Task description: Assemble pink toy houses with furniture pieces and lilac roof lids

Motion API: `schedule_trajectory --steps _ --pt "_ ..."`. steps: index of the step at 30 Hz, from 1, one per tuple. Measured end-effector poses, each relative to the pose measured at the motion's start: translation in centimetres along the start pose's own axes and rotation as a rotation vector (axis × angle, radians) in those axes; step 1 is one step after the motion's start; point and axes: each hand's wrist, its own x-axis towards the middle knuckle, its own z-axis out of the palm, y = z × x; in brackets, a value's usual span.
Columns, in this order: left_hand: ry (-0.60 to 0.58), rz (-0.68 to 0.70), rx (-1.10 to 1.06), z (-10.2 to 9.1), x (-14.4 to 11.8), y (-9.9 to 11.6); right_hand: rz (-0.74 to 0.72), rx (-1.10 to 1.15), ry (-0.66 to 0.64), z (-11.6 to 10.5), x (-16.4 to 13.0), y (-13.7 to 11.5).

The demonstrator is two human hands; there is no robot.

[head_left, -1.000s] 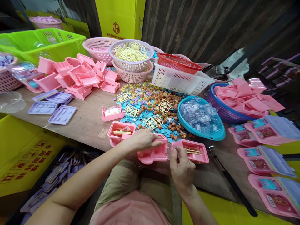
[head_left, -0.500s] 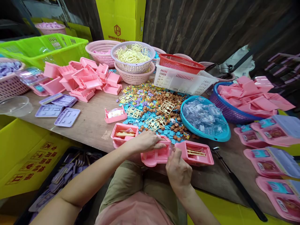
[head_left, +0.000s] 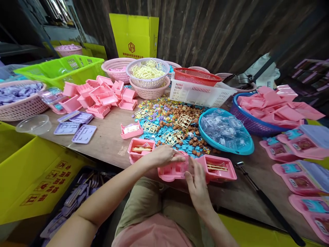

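Note:
A pink plastic toy case [head_left: 171, 171] lies at the table's front edge, its back side covered by my left hand [head_left: 166, 156]. That hand is closed over the case, thumb pointing right along its top. My right hand [head_left: 199, 187] is beside the case's right end, fingers stretched out and touching it or nearly so; a clear plastic piece appears at that end. To the right stands a pink box [head_left: 220, 171] with cream sticks inside. Another pink box [head_left: 141, 146] with cream sticks is on the left, behind my left forearm. A smaller pink tray [head_left: 131, 130] holds a white packet.
Loose blue, brown and yellow pieces [head_left: 177, 120] cover the middle. Around them are a turquoise basin [head_left: 246, 145] of clear parts, a white basket [head_left: 200, 94], lilac trays [head_left: 84, 133] and stacked pink parts [head_left: 102, 96]. A black-handled rod [head_left: 269, 202] and packed pink cases [head_left: 295, 176] lie right.
My right hand has gone from a closed pinch at the case's right end to stretched fingers. My left hand keeps its hold. The camera view has shifted slightly left and up.

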Motion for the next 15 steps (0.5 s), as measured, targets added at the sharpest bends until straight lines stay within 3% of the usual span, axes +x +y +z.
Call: schedule_trajectory --steps 5,15 --pt "-0.066 0.015 -0.039 -0.7 -0.2 -0.2 0.188 0.295 -0.157 1.1 0.4 -0.1" --pt "-0.147 0.052 -0.095 -1.1 -0.2 -0.5 0.304 0.337 -0.23 -0.1 1.9 -2.1"
